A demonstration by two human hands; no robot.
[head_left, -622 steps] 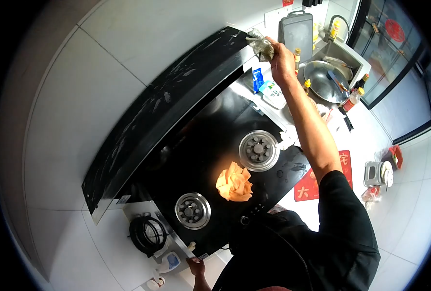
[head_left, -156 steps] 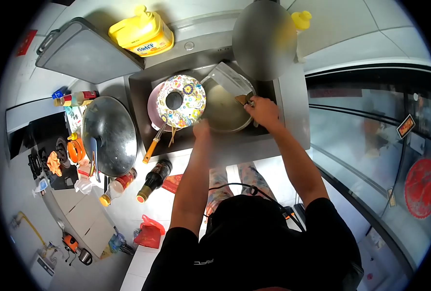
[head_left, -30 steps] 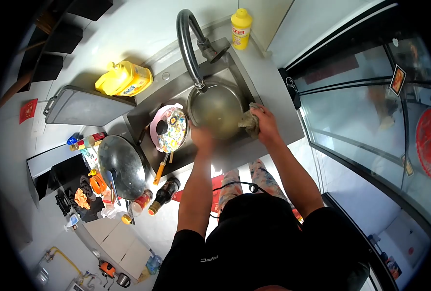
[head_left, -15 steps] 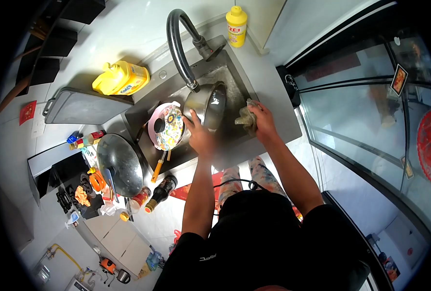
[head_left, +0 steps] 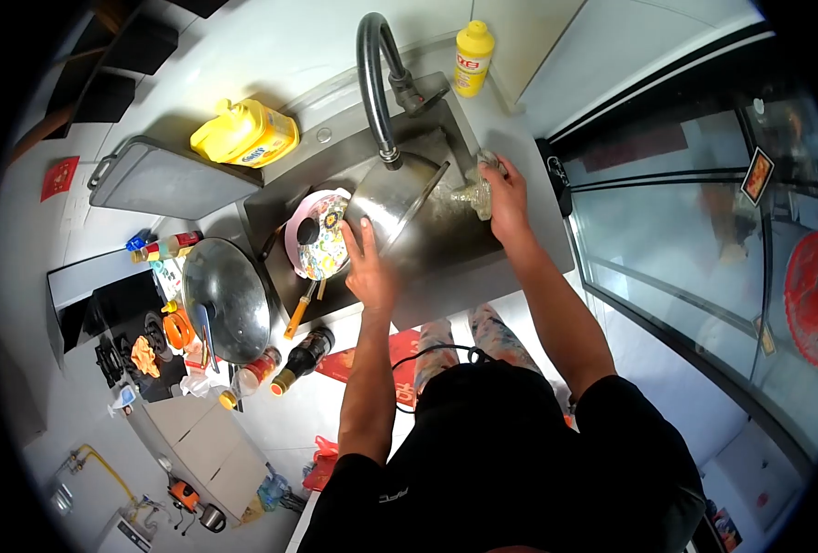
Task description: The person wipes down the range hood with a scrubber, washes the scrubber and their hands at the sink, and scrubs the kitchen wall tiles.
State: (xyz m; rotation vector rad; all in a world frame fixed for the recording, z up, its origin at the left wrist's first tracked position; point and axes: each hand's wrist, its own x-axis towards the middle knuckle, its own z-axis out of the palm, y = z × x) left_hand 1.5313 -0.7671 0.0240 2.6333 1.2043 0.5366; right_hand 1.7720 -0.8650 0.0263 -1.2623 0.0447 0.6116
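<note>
Under the tap point(head_left: 377, 83), a stainless steel basin point(head_left: 386, 198) is tipped in the sink point(head_left: 437, 290), its rim facing right. My left hand point(head_left: 369, 275) grips its near side, two fingers extended along the outer wall and the thumb hidden. In my right hand point(head_left: 508, 198) is a crumpled, wet-looking dishcloth point(head_left: 475, 194), held right of the basin and apart from its rim. Left of the basin sits a pink pot point(head_left: 296, 235) with a flower-patterned lid point(head_left: 321, 253), close to my left fingers.
A yellow jug point(head_left: 248, 134) and a yellow bottle point(head_left: 473, 60) stand behind the sink. A grey cutting board point(head_left: 169, 180) leans at the left. Left of the sink are a large wok point(head_left: 227, 300) and a dark sauce bottle point(head_left: 303, 359). An orange handle point(head_left: 298, 313) crosses the sink's front edge.
The basin has turned so its outer wall faces up more and its inside no longer shows. The right hand has lifted slightly with the dishcloth. The whole view has shifted a little.
</note>
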